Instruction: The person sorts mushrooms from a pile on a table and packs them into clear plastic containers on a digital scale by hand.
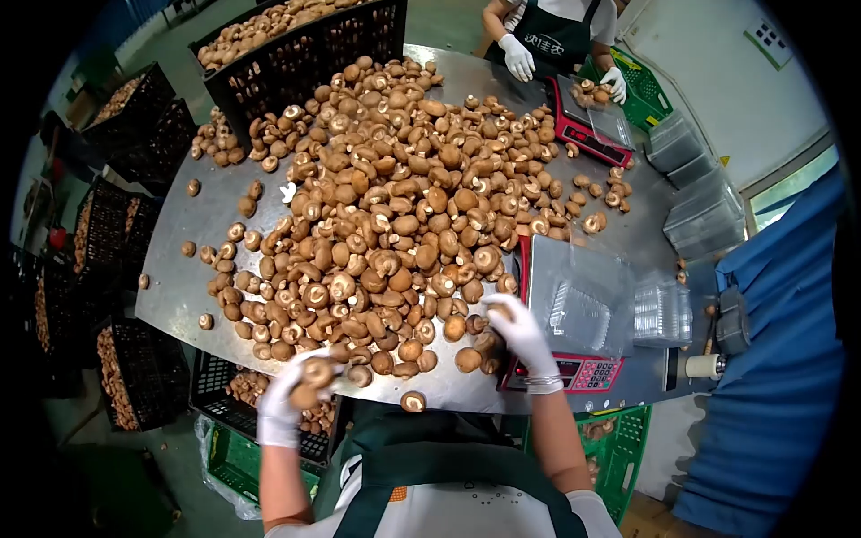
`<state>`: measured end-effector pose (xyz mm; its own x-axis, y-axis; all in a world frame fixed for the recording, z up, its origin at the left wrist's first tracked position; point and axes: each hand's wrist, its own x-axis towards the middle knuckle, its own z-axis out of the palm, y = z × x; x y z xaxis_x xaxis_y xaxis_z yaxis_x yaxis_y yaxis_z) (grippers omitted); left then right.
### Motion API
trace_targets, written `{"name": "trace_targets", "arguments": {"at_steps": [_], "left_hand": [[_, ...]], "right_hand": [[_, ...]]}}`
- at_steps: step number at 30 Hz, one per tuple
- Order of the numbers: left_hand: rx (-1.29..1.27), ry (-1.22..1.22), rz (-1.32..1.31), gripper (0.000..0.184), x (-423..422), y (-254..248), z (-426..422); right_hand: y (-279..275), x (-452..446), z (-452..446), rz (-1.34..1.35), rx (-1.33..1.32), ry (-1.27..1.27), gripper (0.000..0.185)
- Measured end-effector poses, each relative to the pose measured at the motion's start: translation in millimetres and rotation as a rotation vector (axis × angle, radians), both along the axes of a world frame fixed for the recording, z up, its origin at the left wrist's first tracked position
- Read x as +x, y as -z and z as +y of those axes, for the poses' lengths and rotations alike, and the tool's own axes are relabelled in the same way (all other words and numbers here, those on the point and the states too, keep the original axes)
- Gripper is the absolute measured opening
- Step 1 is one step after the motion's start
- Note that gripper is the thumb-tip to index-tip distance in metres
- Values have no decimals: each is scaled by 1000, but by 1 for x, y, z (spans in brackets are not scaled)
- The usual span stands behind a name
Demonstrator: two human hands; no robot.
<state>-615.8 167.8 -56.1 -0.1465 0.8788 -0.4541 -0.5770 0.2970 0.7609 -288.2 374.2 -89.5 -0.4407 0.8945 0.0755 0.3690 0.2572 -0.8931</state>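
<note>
My left hand, in a white glove, is closed around a couple of brown mushrooms over the table's near edge, slightly blurred. My right hand, also gloved, pinches a mushroom beside the red scale. A large heap of shiitake-like mushrooms spreads over the metal table. On the scale's plate rests an open clear plastic tray; no mushrooms show in it. A lone mushroom lies at the table's front edge, between my hands.
Stacked clear trays stand right of the scale, with more stacks behind. Across the table, a gloved co-worker handles mushrooms at a second red scale. A black crate of mushrooms stands back left. Below are green crates.
</note>
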Motion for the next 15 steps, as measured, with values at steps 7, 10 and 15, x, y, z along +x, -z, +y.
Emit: {"name": "trace_targets", "arguments": {"at_steps": [7,10,15], "left_hand": [[-417,300,1069,27,-128,8,-77],[-238,276,747,28,-101,-3,-50],[74,464,537,29,-46,29,-7]], "right_hand": [[-12,2,-24,-419,438,22,17],[28,-2,-44,-915,507,-66,12],[43,-7,-47,-1068,628,-113,8]]}}
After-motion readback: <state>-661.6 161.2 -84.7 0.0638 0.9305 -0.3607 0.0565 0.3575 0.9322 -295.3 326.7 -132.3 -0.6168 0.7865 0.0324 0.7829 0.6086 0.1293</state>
